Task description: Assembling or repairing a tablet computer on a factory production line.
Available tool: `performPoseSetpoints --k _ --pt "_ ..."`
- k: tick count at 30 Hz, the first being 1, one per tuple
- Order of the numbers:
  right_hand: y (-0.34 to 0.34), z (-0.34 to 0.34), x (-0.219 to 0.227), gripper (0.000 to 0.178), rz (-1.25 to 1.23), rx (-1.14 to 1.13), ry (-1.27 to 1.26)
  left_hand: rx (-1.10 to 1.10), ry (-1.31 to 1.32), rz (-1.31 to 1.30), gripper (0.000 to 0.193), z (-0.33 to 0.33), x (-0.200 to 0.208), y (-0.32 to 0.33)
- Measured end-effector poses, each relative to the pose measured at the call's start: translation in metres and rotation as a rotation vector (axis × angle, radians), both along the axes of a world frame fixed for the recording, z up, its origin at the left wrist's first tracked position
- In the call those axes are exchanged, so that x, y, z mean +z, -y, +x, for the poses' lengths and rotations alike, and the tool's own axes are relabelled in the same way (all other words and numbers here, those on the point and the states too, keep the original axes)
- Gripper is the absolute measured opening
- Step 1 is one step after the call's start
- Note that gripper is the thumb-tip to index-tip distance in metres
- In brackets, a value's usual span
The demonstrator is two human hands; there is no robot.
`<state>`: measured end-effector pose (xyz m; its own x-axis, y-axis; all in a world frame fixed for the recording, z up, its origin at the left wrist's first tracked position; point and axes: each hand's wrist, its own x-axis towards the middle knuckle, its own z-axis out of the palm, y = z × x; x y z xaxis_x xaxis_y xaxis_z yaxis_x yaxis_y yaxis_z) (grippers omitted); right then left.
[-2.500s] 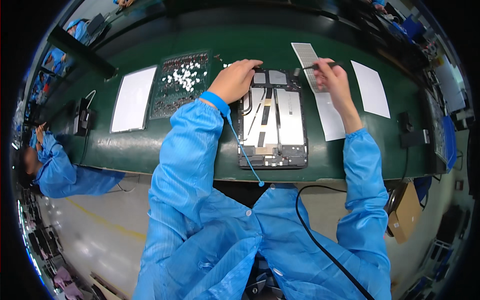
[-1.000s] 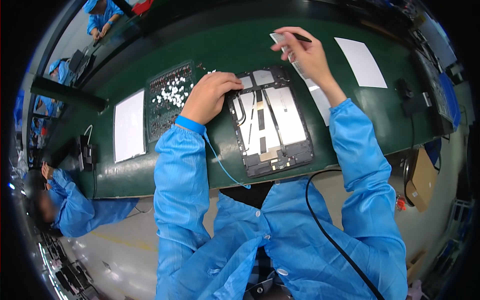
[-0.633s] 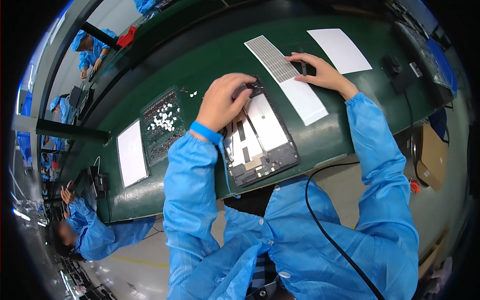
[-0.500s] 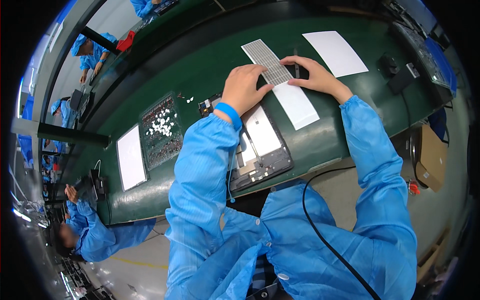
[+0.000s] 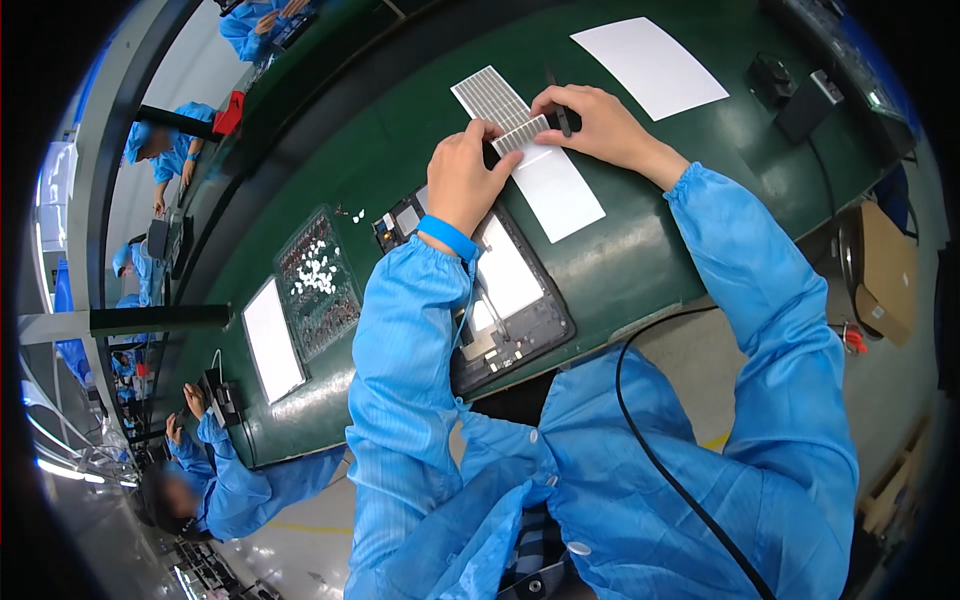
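Note:
My left hand (image 5: 466, 180), with a blue band at the wrist, pinches the left edge of a sheet of narrow grey strips (image 5: 488, 95). My right hand (image 5: 605, 128) grips its right edge with thumb and fingers. Between the hands the sheet is bent up in a ridge, and its near part is plain white. A slim dark tool (image 5: 562, 118) shows beside my right fingers; I cannot tell whether they touch it. Under my left wrist lies an opened tablet-like device (image 5: 535, 330) with a large white panel inside, partly hidden by my forearm.
A clear tray (image 5: 325, 325) of small dark parts and white bits lies to the left, beside a white panel (image 5: 272, 345). White paper (image 5: 650, 68) and a black box-shaped device (image 5: 808, 108) are at the far right. A co-worker (image 5: 215, 480) sits at the lower left.
The sheet lay flat; now it is bent up between my hands. My fingers have closed in on its edges, and the whole view has shifted slightly.

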<state>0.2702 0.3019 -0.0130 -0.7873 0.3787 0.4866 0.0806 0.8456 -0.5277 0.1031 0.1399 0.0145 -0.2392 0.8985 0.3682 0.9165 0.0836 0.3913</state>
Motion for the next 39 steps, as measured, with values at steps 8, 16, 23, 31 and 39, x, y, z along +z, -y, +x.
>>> performPoseSetpoints --k 8,16,23,31,39 --pt "0.004 -0.002 0.005 0.027 0.048 -0.011 -0.057 -0.014 -0.016 0.147 0.026 -0.005 -0.007 0.001" --pt "0.0 0.005 0.012 0.026 0.005 0.129 -0.058 -0.057 -0.015 0.109 0.027 -0.003 -0.006 0.004" --pt "-0.023 0.012 0.015 0.032 -0.63 0.02 -0.31 -0.117 0.058 0.045 0.035 -0.002 -0.002 0.008" --pt "-0.028 0.008 0.001 0.03 -0.743 0.057 -0.118 -0.373 -0.11 -0.038 0.027 -0.008 -0.009 0.012" --pt "-0.025 0.008 0.005 0.03 -0.711 0.034 -0.013 -0.37 -0.105 -0.095 0.031 -0.008 -0.013 0.013"
